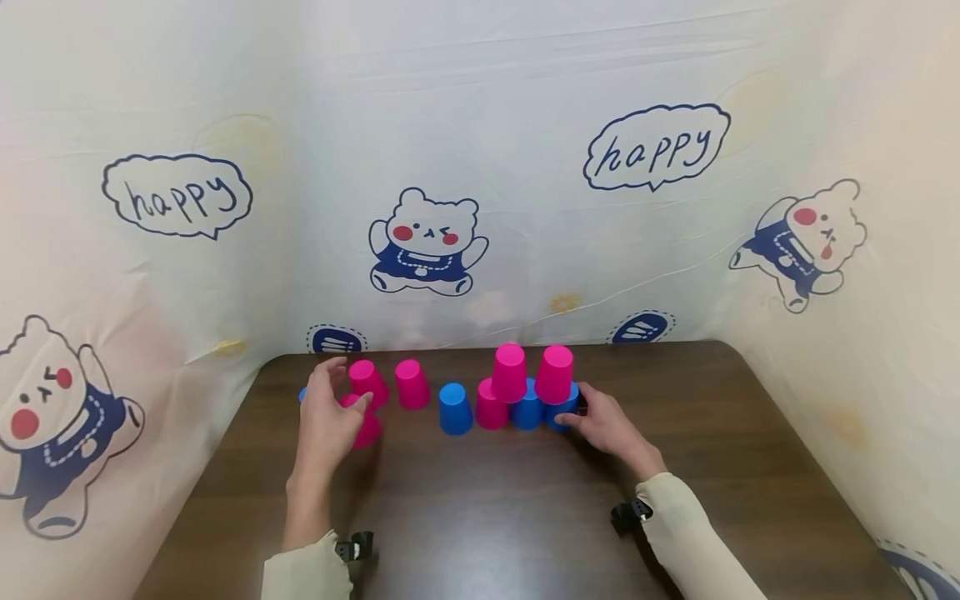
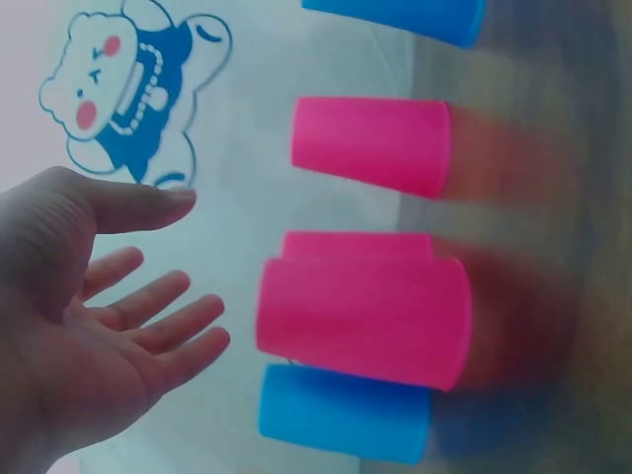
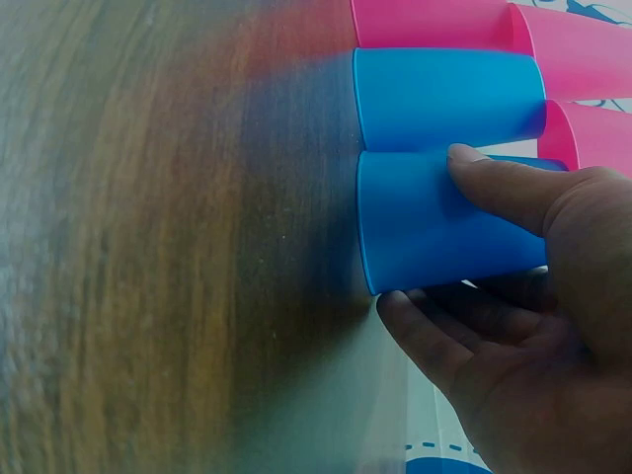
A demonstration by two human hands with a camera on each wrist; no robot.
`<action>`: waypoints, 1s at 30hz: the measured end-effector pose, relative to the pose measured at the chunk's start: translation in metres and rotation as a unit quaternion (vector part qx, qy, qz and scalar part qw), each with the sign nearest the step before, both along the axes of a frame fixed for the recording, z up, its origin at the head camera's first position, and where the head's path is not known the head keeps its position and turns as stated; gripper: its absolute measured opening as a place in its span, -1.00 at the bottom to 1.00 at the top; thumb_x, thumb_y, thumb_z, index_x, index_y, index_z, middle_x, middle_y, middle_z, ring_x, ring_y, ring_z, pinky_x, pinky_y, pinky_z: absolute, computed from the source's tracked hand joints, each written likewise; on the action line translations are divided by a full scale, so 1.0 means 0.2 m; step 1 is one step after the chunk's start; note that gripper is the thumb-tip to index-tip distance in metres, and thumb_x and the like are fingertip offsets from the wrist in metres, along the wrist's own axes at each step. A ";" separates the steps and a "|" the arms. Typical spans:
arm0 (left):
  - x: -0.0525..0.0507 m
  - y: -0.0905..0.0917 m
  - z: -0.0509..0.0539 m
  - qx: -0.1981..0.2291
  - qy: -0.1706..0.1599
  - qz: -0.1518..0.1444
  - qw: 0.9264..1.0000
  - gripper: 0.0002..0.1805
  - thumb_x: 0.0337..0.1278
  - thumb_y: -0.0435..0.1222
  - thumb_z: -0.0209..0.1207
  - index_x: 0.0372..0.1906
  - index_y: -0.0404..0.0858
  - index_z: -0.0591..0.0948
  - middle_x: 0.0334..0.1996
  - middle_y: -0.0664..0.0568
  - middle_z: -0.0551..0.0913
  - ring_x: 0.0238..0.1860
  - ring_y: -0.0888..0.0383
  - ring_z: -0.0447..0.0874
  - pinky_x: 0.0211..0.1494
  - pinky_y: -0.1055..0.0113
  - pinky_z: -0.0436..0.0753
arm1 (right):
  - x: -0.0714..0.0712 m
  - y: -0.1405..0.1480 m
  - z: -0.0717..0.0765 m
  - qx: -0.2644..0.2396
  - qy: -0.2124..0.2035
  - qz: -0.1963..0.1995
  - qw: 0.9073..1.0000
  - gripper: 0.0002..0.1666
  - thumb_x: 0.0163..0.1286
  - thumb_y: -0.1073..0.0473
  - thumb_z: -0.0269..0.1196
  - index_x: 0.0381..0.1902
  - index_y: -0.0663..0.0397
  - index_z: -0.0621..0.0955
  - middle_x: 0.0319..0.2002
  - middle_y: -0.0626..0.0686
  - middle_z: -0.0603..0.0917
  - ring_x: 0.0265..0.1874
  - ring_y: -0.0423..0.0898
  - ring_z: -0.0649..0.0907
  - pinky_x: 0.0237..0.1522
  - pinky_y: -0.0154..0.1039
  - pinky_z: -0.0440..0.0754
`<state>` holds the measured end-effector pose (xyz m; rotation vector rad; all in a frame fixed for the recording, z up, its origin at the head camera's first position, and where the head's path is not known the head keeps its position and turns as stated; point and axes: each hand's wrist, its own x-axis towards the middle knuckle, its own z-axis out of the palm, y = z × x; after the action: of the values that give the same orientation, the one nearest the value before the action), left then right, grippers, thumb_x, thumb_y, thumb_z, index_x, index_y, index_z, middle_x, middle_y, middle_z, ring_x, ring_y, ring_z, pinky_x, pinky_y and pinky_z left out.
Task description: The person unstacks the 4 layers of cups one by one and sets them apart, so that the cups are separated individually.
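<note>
Inverted cups stand on the table. My left hand [image 1: 322,425] is beside a near pink cup [image 1: 366,429]; in the left wrist view this hand [image 2: 109,326] has its fingers spread, apart from the pink cup [image 2: 360,321]. My right hand [image 1: 607,423] grips the rightmost blue cup [image 1: 560,414], with the thumb on one side and fingers on the other in the right wrist view [image 3: 444,222]. Two pink cups [image 1: 510,372] [image 1: 555,374] rest on a lower row of a pink cup [image 1: 491,408], a blue cup [image 1: 527,410] and the gripped one.
A separate blue cup [image 1: 455,409] stands left of the stacked group. Two more pink cups [image 1: 367,380] [image 1: 412,384] stand farther left, and a blue cup [image 1: 302,395] is mostly hidden behind my left hand. Printed cloth surrounds the wooden table [image 1: 487,517].
</note>
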<state>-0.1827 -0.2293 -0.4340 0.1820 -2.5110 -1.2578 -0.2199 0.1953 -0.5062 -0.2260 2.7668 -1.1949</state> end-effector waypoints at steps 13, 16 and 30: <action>-0.06 0.23 0.11 0.015 0.096 -0.076 0.992 -0.34 0.31 -0.43 0.35 0.46 -0.22 0.40 0.39 -0.16 0.53 0.42 -0.16 0.49 0.45 -0.19 0.53 | -0.01 -0.03 -0.02 -0.010 -0.001 -0.007 1.000 -0.36 0.40 0.06 0.46 0.31 0.18 0.51 0.11 0.17 0.72 0.02 0.07 0.70 0.26 0.20 0.66; -0.08 0.29 0.12 0.031 0.090 -0.105 0.990 -0.37 0.35 -0.40 0.32 0.46 -0.18 0.42 0.40 -0.13 0.53 0.42 -0.15 0.50 0.45 -0.19 0.54 | -0.01 -0.02 -0.02 -0.011 -0.002 -0.009 1.000 -0.36 0.40 0.06 0.46 0.31 0.18 0.51 0.11 0.17 0.73 0.02 0.07 0.70 0.27 0.21 0.66; -0.18 0.60 0.08 0.044 0.051 -0.229 0.971 -0.23 0.20 -0.36 0.45 0.48 -0.19 0.39 0.38 -0.12 0.54 0.43 -0.14 0.49 0.51 -0.12 0.48 | -0.01 -0.01 -0.02 -0.008 0.006 -0.012 1.000 -0.37 0.39 0.05 0.47 0.30 0.16 0.53 0.09 0.16 0.73 0.01 0.06 0.71 0.26 0.22 0.65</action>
<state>-0.2189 -0.1086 -0.4180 -0.4582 -2.4894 -1.5004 -0.2218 0.1934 -0.5098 -0.2031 2.7798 -1.2258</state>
